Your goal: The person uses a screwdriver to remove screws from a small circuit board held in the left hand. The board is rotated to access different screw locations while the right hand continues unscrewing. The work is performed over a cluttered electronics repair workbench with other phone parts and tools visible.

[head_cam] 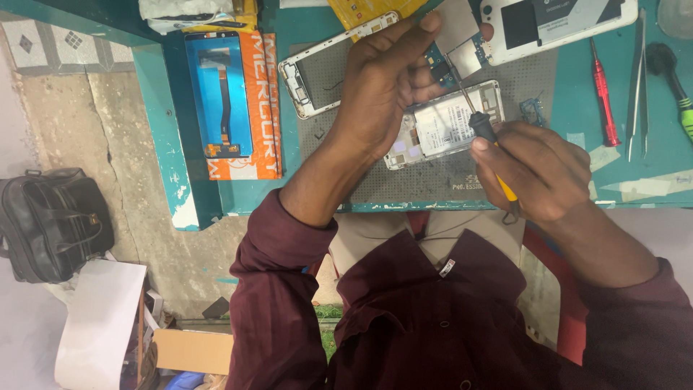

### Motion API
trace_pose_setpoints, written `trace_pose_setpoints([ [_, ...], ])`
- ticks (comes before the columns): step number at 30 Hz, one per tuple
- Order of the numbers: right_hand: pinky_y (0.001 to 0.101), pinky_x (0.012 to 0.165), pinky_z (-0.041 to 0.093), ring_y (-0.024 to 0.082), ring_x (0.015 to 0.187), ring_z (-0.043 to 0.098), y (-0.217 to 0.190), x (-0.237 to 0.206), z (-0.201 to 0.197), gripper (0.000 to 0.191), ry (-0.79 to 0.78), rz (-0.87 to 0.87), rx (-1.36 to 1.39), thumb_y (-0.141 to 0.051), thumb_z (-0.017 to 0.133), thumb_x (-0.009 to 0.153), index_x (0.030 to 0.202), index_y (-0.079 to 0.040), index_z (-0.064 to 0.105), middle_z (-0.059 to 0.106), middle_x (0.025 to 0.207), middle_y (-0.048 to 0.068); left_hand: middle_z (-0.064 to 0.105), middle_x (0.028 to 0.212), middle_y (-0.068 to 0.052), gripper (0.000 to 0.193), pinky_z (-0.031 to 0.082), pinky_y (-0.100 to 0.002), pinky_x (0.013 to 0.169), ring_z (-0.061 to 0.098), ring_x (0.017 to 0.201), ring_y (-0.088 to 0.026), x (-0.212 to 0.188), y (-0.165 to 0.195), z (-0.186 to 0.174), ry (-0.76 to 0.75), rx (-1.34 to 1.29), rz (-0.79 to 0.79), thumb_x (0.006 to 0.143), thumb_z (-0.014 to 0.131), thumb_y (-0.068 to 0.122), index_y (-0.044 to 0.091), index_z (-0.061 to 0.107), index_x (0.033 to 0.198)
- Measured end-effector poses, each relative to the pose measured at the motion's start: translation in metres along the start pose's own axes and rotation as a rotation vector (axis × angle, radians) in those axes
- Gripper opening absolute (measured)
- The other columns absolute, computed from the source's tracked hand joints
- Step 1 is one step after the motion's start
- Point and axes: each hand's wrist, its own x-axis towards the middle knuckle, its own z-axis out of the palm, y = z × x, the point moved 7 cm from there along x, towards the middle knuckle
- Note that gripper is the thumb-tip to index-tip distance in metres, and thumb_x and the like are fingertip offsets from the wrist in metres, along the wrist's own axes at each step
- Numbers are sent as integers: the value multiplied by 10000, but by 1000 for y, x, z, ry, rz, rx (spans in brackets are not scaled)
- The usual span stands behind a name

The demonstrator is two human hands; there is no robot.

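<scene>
My left hand (pixel 382 87) pinches a small blue circuit board (pixel 456 54) above an opened white phone body (pixel 447 123) that lies on a grey work mat (pixel 419 180). My right hand (pixel 538 170) grips a screwdriver (pixel 485 130) with a black and yellow handle. Its thin metal tip points up toward the circuit board. An empty white phone frame (pixel 314 72) lies on the mat beside my left hand.
A boxed replacement screen (pixel 231 105) in orange and blue packaging lies at the teal table's left edge. Another white phone back (pixel 556 25) lies at the top. A red screwdriver (pixel 603 94), tweezers (pixel 639 79) and a green-handled tool (pixel 675 83) rest on the right. A black bag (pixel 50 224) sits on the floor.
</scene>
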Motion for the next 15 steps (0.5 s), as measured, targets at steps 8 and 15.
trace_pose_setpoints([
  [8,375,773,614,291,958,723,4,-7,3,336,-28,11,20,74,838,830,1144,-3,747,625,1024,106,622,687,-53,373,632,-307,632,622,572,-94,0,4,5,-42,32,40,1075,572,220,-124,651,1195],
  [15,371,661,592,300,834,706,2,-4,0,329,-10,-4,14,118,842,734,1024,19,723,607,912,119,646,717,-66,391,646,-322,662,653,600,-114,-1,1,2,-41,5,19,1064,570,219,-129,630,1231],
])
